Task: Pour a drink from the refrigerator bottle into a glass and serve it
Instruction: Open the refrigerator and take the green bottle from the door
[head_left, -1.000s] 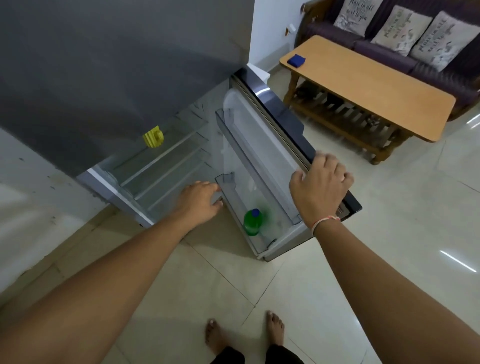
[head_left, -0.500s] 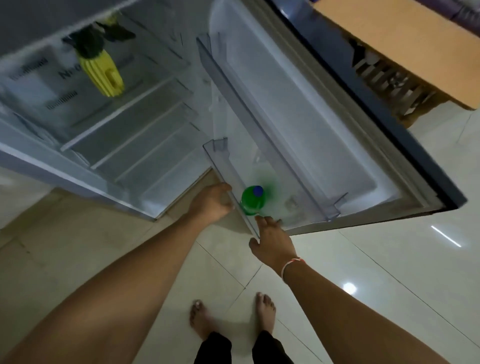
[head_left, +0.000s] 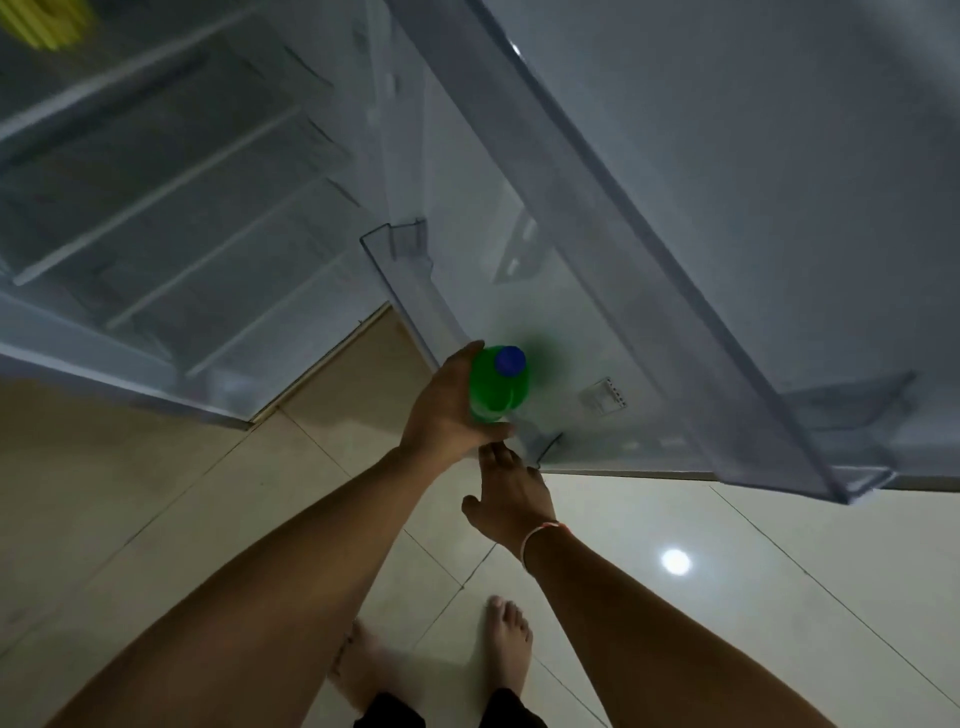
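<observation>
A green bottle with a blue cap stands in the lowest clear bin of the open refrigerator door. My left hand wraps around the bottle's left side, thumb over the top edge and fingers under it. My right hand hovers just below the bin's front corner, fingers spread and holding nothing, its fingertips close to my left hand. A thin bracelet circles the right wrist. No glass is in view.
The open refrigerator shows several bare wire shelves, with a yellow object at the top left. The door's upper bin juts out above the bottle. My bare feet stand on pale floor tiles.
My view has dropped closer to the door bin. My left hand moved from the bin's edge onto the green bottle and gripped it. My right hand stays just below the bin.
</observation>
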